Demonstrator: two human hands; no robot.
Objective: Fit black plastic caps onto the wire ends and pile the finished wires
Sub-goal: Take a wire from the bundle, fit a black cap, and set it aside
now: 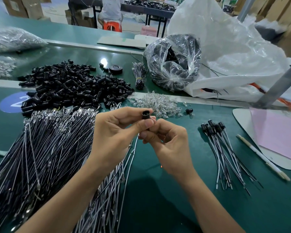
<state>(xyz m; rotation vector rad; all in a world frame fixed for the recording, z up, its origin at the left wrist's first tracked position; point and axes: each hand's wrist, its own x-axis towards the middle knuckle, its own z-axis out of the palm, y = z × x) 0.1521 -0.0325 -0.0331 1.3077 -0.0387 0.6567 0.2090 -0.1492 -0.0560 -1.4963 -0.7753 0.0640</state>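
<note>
Two bare arms reach up from six o'clock and meet in the middle of the green worktop (175,207). The left hand (114,130) pinches one black cap (145,115) between thumb and first finger, with its open end turned up toward the person, likely so the hole can be seen. The right hand (168,147) sits just under the cap with its fingers (160,130) curled in tight. It seems to pinch a thin wire (133,153) that hangs down between the two hands. The wire's tip is hidden, so whether it is inside the cap cannot be told. This looks like the pushing-in step.

Everything is laid out within easy reach. A big spread of loose wires (40,148) lies at eight o'clock, beside the left arm. The heap of black caps (71,84) sits at eleven o'clock. A little mound of clear bulbs (156,103) is at twelve o'clock, just past the hands. The finished wires (225,148) lie in a small pile at three o'clock, caps all pointing away, on the right hand's side so that hand can likely drop each new one there. The pile is small next to the loose wires, so most of the job is left to do.
</note>
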